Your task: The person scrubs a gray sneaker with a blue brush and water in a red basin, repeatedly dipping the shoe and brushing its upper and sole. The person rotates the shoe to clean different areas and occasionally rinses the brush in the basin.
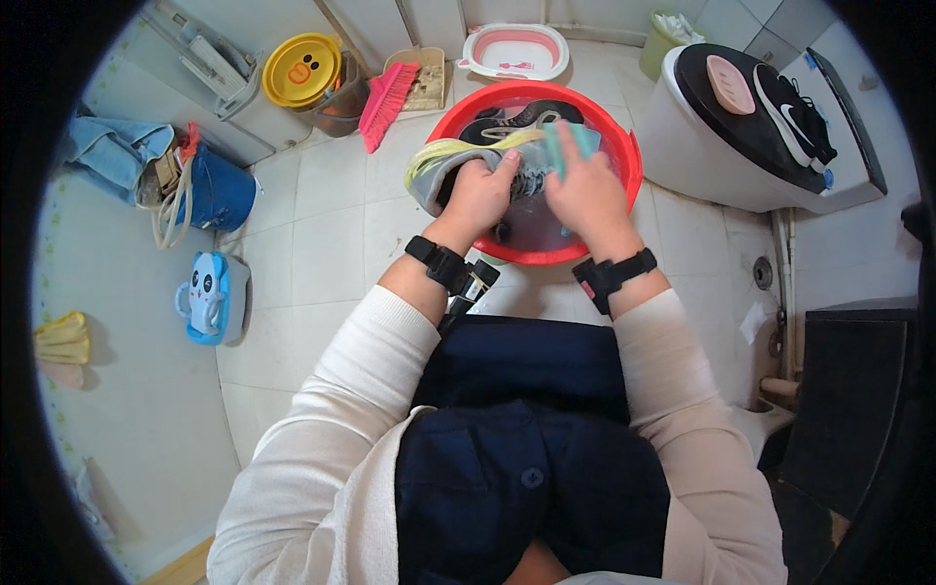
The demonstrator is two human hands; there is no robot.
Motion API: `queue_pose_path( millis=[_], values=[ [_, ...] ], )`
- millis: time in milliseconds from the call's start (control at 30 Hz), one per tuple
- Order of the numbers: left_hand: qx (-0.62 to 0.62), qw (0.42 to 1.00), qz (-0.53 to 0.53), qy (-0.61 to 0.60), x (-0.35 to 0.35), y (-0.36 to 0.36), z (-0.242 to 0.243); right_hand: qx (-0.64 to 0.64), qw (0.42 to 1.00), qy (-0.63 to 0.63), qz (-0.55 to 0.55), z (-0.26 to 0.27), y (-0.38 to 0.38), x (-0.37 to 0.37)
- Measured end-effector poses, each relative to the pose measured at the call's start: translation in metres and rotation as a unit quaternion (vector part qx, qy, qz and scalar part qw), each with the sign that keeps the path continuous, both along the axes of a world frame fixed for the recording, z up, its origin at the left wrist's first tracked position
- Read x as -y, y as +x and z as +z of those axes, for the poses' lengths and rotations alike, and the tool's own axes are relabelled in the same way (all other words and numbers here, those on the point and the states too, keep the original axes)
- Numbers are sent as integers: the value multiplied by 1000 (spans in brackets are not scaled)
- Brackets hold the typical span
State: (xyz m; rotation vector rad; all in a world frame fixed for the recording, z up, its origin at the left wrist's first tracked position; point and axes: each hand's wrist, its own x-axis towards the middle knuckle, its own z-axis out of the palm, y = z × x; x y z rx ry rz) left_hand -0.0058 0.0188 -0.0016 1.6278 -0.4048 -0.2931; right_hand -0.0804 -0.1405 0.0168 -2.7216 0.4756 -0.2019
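My left hand (479, 191) grips a grey shoe (450, 174) with a pale yellow sole, its thumb on top near the opening. The shoe lies on its side over a red plastic basin (635, 157). My right hand (589, 191) holds a blurred teal scrubber (559, 152) against the front part of the shoe, past the wet grey laces (529, 180). Cloudy water (537, 223) stands in the basin. A black shoe (563, 110) with light laces lies in it at the far side. My fingers hide part of the grey shoe.
To the right, a toilet's black lid (706, 121) bears a pink soap dish (730, 85) and a black sneaker (793, 121). Behind the basin are a pink-and-white folding basin (475, 62), a pink broom (387, 106) and a dustpan (436, 88). A blue bucket (223, 190) stands left.
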Motion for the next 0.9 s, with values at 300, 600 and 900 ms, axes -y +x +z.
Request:
queue_pose_path(
  millis=[300, 600, 900],
  values=[
    [-55, 998, -11, -2, -4, 8, -2, 17, 999, 24, 29, -4, -3, -1],
    [-163, 978, 5, -129, 3, 8, 0, 78, 997, 15, 12, -12, -2, -6],
    [-299, 933, 84, -183, 4, 17, -3, 98, 968, 72, 218, -14, -7, -21]
  ],
)
